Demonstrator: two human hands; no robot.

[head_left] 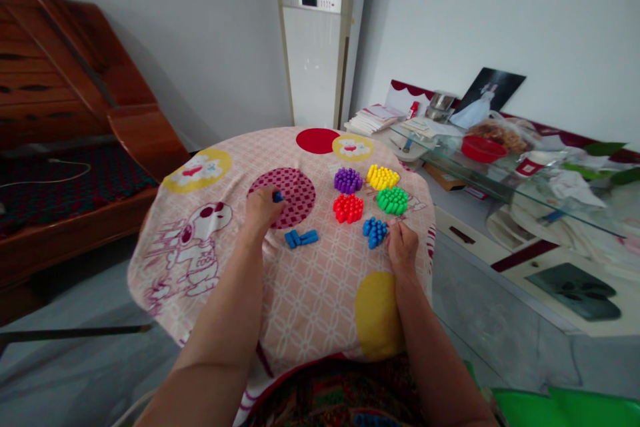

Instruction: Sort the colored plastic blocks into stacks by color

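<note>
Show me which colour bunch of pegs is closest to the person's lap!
The blue bunch, next to the right hand; the green bunch, red bunch, yellow bunch and purple bunch all sit farther away.

Left hand (263,207) holds a blue peg (277,197). Right hand (403,241) at blue cluster (375,232); red cluster (348,208), green cluster (393,201) near.

We find a home, apparently its living room. We note a wooden settee (50,90) with a patterned seat cover (95,187), a tall floor-standing air conditioner (315,60), a cartoon-print tablecloth (300,307), and a glass-topped cabinet (475,247) crowded with household articles, including a photograph (493,89) and a red bowl (483,149).
</note>
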